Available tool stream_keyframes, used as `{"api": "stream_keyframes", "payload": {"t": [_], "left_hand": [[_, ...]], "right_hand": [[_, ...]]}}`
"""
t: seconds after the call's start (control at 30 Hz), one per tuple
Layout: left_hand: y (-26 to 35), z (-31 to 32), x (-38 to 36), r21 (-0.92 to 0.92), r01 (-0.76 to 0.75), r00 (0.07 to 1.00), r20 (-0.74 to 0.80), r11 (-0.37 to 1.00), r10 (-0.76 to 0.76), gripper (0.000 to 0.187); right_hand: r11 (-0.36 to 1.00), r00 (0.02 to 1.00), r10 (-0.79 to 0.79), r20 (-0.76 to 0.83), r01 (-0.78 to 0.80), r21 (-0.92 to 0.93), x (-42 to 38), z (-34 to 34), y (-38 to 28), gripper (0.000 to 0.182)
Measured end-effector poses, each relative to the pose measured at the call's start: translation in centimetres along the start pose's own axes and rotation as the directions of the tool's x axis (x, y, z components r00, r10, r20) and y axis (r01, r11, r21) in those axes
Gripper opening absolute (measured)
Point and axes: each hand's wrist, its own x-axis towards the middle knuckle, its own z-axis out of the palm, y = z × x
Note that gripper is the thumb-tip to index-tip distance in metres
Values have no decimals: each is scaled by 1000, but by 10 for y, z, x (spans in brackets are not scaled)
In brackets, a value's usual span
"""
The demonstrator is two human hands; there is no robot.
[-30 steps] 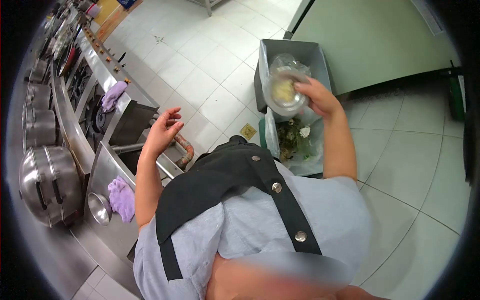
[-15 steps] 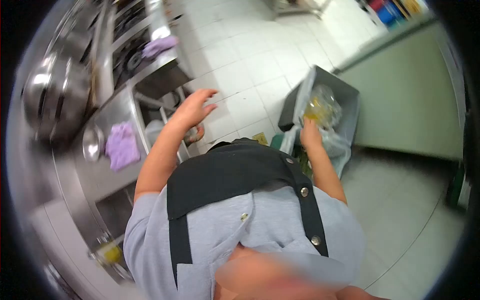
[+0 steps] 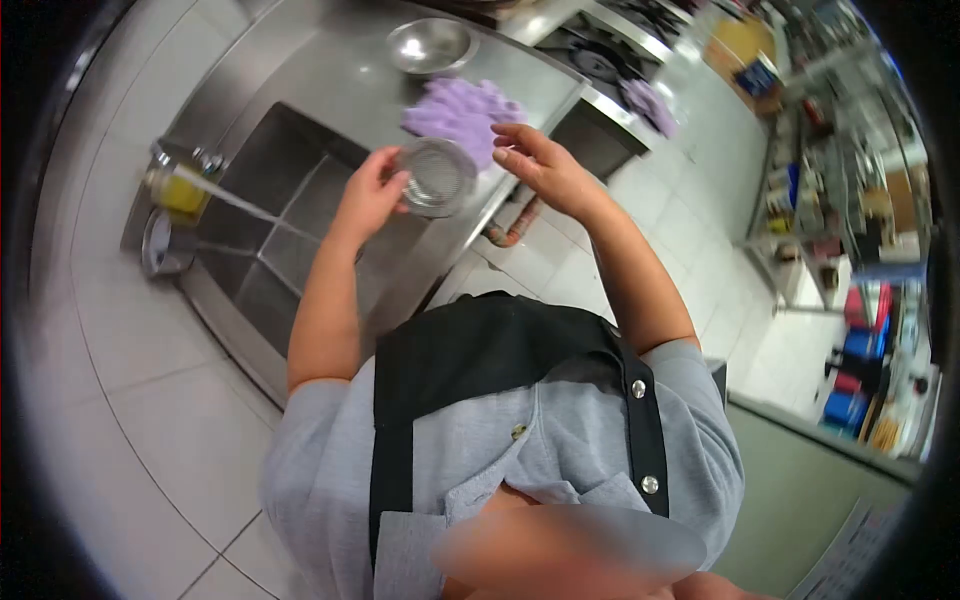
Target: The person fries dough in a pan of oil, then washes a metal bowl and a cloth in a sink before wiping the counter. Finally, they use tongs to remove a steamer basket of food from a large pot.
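Observation:
My left hand [image 3: 372,198] grips the rim of a round metal mesh strainer [image 3: 438,178], tilted above the counter beside the sink. To the right of it, my right hand [image 3: 548,172] is raised with its fingers bent and apart, holding nothing. Purple gloves [image 3: 460,112] lie on the steel counter [image 3: 335,75] just beyond the strainer, which covers part of them. Behind the gloves sits a shiny metal bowl [image 3: 432,48].
A steel sink [image 3: 270,245] lies to the left, with a tap spout [image 3: 230,197] reaching over it. A yellow item [image 3: 182,195] and a metal cup [image 3: 165,245] stand at its edge. A stove [image 3: 600,65] and shelving [image 3: 790,180] are farther right.
My view has swung from the grey bin to the sink. My right hand has left the bin and is empty. My left hand, empty before, now holds the strainer.

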Motion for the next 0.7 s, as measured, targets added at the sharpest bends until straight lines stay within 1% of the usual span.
{"api": "stream_keyframes", "payload": {"t": [0.07,0.1,0.13,0.2,0.23,0.27,0.33,0.4,0.43,0.5,0.6,0.63,0.67,0.7], "left_hand": [[-48,-55,-7,-22,198,963,-183,980,-199,32],[-80,-75,-10,-36,291,911,-296,956,-289,31],[-116,-91,-12,-64,380,838,-397,923,-373,30],[-185,-121,-18,-132,558,753,-336,820,-566,28],[-228,-130,-20,-258,588,682,-352,767,-641,28],[-269,-135,-23,-380,604,606,-351,700,-714,28],[-322,-143,-24,-489,683,426,-337,543,-840,30],[-338,-139,-25,-624,620,285,-384,475,-878,31],[-356,-137,-27,-654,575,273,-413,491,-869,33],[-395,-136,-24,-699,484,254,-464,527,-848,37],[-406,-142,-17,-664,601,312,-318,445,-895,36],[-400,-141,-4,-320,820,359,-357,474,-862,36],[-394,-142,17,75,905,416,-372,420,-830,37],[-379,-143,37,457,839,478,-361,294,-801,37]], "right_hand": [[990,999,-1,45,7,-139,44,16,0,51],[977,998,1,67,13,-212,70,25,14,51],[919,999,-27,27,35,-392,93,34,31,53],[824,994,-112,-6,90,-559,131,51,57,51],[657,999,-41,-21,11,-754,143,57,70,50],[573,997,-56,-50,-9,-820,146,65,85,51],[387,987,-110,-119,-68,-920,144,78,109,52],[373,991,-84,-106,-67,-925,148,77,112,54],[364,993,-61,-102,-73,-928,147,78,113,55],[363,993,-69,-96,-64,-930,148,80,112,55],[341,995,-51,-89,-67,-938,149,78,109,56],[337,995,-47,-85,-64,-939,151,77,109,56],[336,996,-41,-76,-58,-940,151,77,110,57],[335,997,-36,-69,-52,-941,152,78,110,58]]}}
